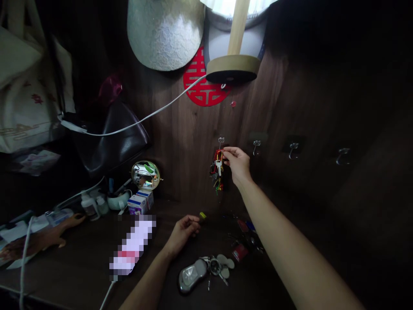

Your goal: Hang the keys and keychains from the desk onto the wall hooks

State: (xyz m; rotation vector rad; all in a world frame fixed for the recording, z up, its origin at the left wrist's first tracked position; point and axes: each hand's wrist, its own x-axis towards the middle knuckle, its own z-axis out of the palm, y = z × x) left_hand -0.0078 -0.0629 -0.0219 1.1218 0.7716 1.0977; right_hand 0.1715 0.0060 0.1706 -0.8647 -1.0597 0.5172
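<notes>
A bunch of keys (219, 169) on red, yellow and green clips hangs from a small metal hook (221, 140) on the dark wooden wall. My right hand (238, 163) pinches the top of the bunch at the red clip, just below the hook. My left hand (183, 232) is low over the desk with fingers curled together; what they hold, if anything, is hidden. Just past its fingertips is a small yellow piece (202, 215). Nearer to me lies a silver car-shaped case (192, 275) beside a ring of keys (215, 266).
Beneath my right arm lie more keys and a red tag (239, 252). Other hooks (293, 150) line the wall to the right. A lit phone (134, 247), small boxes (138, 204) and a round mirror (146, 175) are at left. A lamp base (232, 66) with a white cord hangs above.
</notes>
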